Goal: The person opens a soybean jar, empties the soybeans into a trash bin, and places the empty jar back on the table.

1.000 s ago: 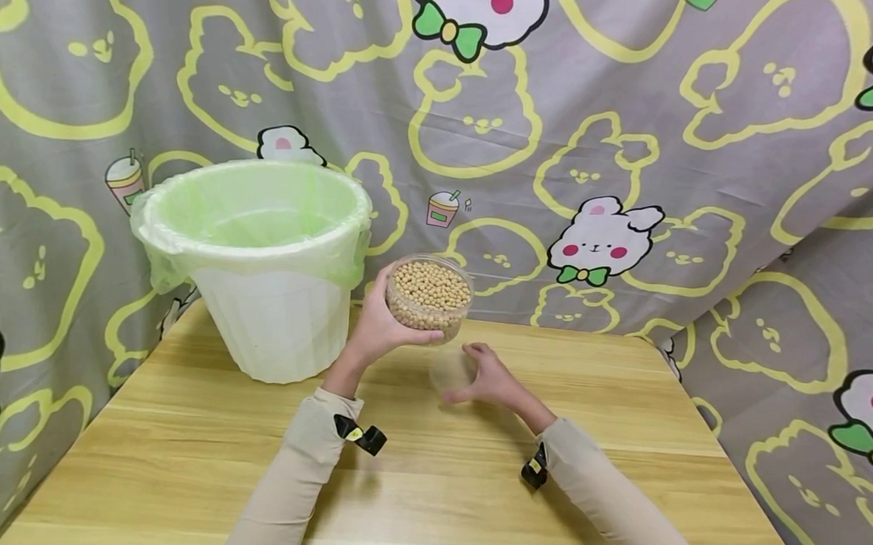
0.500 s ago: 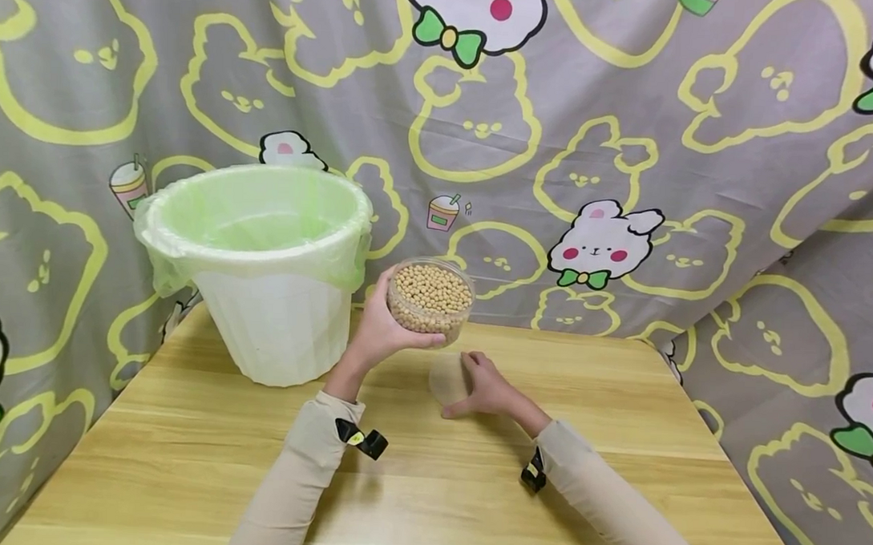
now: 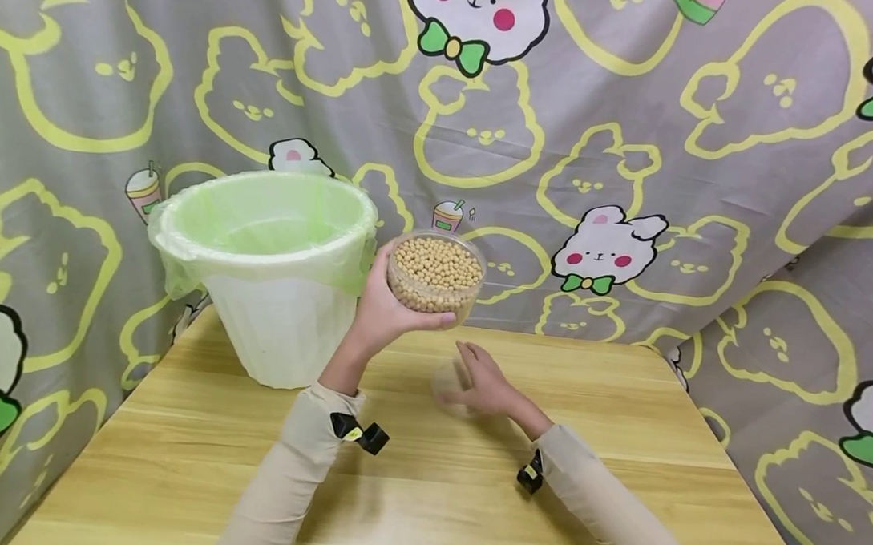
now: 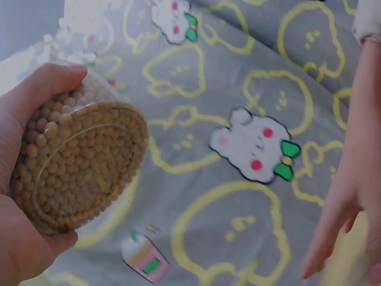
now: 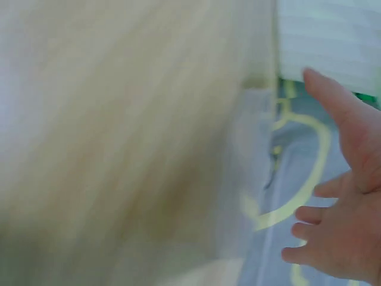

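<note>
A clear round tub full of soybeans (image 3: 437, 264) is held up above the table, tilted with its open top towards the head camera. My left hand (image 3: 386, 309) grips it from the left side, thumb across the front; in the left wrist view the tub's see-through base (image 4: 89, 161) faces the camera. Low over the table is my right hand (image 3: 485, 384), its fingers spread and holding nothing in the right wrist view. A clear round lid (image 3: 445, 377), faint and blurred, lies beside and partly behind that hand.
A white bin (image 3: 290, 323) with a pale green liner bag (image 3: 265, 218) over its rim stands at the back left of the wooden table (image 3: 429, 481). A patterned grey curtain (image 3: 500, 106) hangs behind and to the sides.
The tub in my left hand has risen slightly. My right hand brought the lid down to the table and has let go of it, fingers now apart.
</note>
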`<state>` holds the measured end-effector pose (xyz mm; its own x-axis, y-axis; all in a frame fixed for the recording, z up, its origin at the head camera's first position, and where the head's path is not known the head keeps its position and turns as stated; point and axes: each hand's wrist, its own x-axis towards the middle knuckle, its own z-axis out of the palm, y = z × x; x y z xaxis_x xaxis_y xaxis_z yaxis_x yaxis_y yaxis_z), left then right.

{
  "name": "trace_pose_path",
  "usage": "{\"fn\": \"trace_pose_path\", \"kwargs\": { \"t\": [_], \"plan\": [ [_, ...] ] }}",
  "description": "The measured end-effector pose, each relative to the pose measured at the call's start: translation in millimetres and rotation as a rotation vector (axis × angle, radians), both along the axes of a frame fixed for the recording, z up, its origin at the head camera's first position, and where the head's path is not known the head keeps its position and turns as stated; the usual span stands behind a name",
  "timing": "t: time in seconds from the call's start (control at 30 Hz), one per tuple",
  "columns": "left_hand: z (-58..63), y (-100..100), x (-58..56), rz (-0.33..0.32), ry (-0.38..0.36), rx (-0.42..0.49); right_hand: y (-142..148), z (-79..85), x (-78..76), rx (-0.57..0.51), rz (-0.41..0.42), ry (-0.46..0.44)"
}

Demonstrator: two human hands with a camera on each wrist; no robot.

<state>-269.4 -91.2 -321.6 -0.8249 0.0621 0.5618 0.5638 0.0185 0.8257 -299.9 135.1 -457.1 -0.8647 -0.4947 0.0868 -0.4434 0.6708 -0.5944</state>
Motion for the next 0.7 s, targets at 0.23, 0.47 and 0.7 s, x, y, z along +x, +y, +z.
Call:
{"fn": "trace_pose_path", "kwargs": {
  "t": [0.23,0.47,0.7],
  "plan": [
    [48.8,-11.0,16.4,0.012,0.038,0.042,-46.5,54.9,-10.4,-0.384,0.228,0.348],
    [94.7,-34.5,26.0,0.026,0.069,0.065,-96.6,119.5,-5.3,-0.455,0.228,0.414],
    [127.1,-58.9,29.3,0.108,0.073,0.018,-133.9,155.8,-10.3,-0.379,0.278,0.574]
  ]
}}
